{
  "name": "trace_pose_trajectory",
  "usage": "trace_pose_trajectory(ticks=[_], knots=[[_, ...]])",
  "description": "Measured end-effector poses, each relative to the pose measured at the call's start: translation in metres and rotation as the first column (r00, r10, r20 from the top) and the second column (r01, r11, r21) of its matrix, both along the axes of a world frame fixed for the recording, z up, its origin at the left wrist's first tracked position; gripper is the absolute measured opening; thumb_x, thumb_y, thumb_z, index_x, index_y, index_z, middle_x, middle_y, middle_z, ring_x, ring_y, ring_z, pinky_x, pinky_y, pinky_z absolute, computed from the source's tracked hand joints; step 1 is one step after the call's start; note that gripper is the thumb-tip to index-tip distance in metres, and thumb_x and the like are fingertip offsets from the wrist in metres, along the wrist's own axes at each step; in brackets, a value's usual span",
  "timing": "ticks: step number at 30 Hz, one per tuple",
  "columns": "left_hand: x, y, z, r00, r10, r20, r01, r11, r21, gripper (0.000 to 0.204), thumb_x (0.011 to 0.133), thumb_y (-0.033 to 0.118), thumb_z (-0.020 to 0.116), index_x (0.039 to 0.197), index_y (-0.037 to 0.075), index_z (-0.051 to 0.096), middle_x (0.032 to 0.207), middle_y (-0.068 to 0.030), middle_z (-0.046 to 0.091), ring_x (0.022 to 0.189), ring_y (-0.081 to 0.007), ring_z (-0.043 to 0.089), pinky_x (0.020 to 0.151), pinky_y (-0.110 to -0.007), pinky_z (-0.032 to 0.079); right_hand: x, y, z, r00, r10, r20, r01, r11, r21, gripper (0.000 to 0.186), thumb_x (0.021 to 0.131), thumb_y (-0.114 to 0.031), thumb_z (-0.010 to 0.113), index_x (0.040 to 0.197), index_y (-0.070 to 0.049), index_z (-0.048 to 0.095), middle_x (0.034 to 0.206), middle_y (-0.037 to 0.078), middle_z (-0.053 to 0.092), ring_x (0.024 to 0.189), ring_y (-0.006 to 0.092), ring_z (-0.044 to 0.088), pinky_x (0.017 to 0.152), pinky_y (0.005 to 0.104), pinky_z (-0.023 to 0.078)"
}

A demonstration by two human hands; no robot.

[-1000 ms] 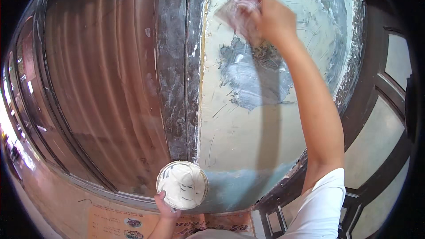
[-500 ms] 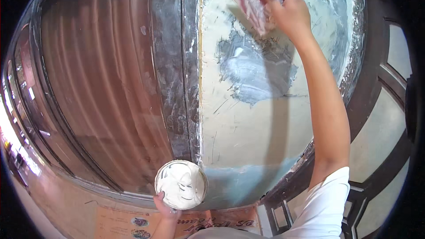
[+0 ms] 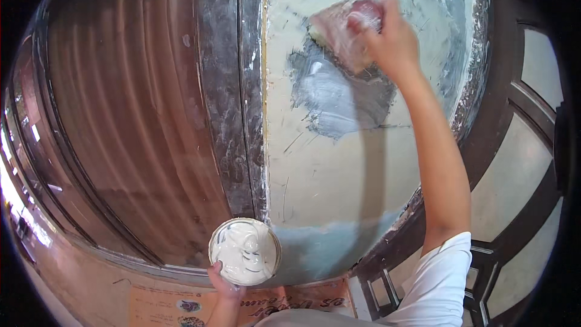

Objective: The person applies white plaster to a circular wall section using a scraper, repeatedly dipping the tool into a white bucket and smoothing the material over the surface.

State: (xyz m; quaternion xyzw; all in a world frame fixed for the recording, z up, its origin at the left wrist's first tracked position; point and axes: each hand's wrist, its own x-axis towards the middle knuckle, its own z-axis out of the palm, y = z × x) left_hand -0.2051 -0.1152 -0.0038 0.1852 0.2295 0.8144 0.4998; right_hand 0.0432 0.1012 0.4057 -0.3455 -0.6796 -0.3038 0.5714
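Observation:
My right hand (image 3: 392, 42) is closed on a reddish, putty-smeared spreader (image 3: 344, 31), a wide flat blade pressed to the wall panel (image 3: 327, 175). Just below the blade, a grey patch (image 3: 333, 97) interrupts the cream coating, with wet whitish streaks across it. Low in the view, my left hand (image 3: 227, 281) grips a round tub (image 3: 278, 260) by its near left side. White putty (image 3: 245, 248) fills the tub, its surface swirled and ridged. The fingers under the tub are hidden.
Left of the panel runs a dark, paint-spotted wooden post (image 3: 227, 85), then glass with a brown curtain (image 3: 133, 115) behind it. Dark-framed panelling (image 3: 514, 139) stands on the right. An orange printed banner (image 3: 163, 303) lies at the bottom. Pale blue shows along the panel's lower part.
My right hand and the spreader have moved down the panel toward the grey patch's upper edge. The left hand still holds the tub in nearly the same place. The view has shifted slightly.

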Motion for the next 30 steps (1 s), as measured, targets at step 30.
trace_pose_trajectory(ticks=[30], knots=[[0.009, -0.015, -0.012, 1.0, 0.002, 0.005, -0.002, 1.0, -0.025, 0.072, 0.078, 0.043, 0.048, 0.137, 0.001, 0.044, 0.135, -0.0155, 0.053, 0.123, -0.0346, 0.052, 0.106, -0.046, 0.041, 0.046, 0.014, 0.033, 0.929, -0.246, -0.276, 0.223, 0.969, -0.109, 0.054, 0.087, -0.051, 0.061, 0.113, -0.006, 0.049, 0.095, 0.02, 0.069, 0.091, 0.0392, 0.066, 0.078, 0.0466, 0.05]])
